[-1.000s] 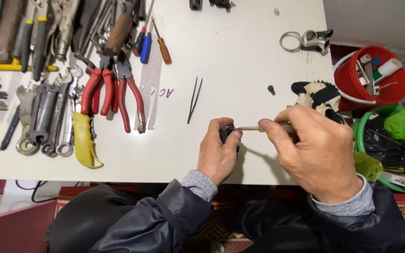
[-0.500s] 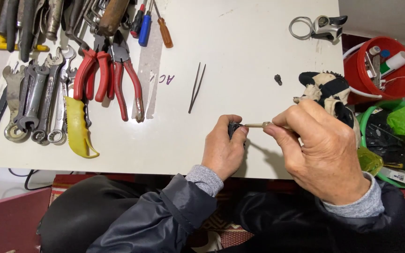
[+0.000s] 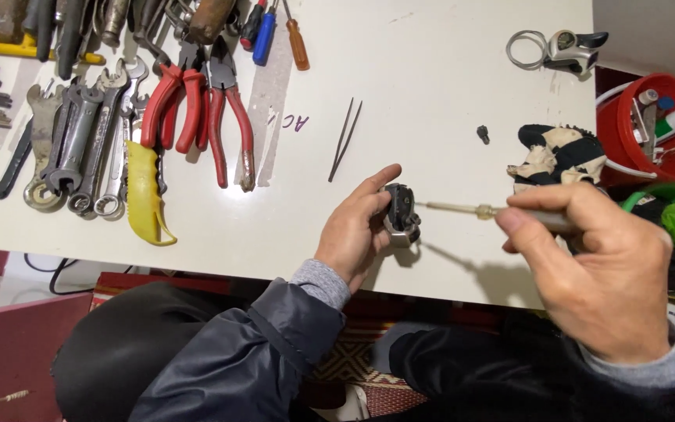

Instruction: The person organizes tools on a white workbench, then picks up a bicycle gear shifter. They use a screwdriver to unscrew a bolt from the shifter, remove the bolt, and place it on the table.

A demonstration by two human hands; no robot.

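My left hand (image 3: 355,230) grips a small black and silver metal part (image 3: 401,215) just above the near edge of the white table (image 3: 431,94). My right hand (image 3: 599,273) holds a slim screwdriver (image 3: 462,209) by its handle, the shaft lying level with its tip at the part's right side. Black tweezers (image 3: 345,139) lie on the table just beyond my left hand. A tiny dark screw (image 3: 483,134) rests farther right.
Red-handled pliers (image 3: 197,109), several wrenches (image 3: 72,148), a yellow-handled tool (image 3: 146,195) and screwdrivers (image 3: 275,31) crowd the table's left. A black and cream glove (image 3: 560,156) and a metal clamp (image 3: 556,47) lie right. A red bucket (image 3: 650,133) of items stands beyond the right edge.
My right hand has slid back to the right along the screwdriver, so more of the shaft shows. The left hand still holds the part, its fingers now spread a little wider.
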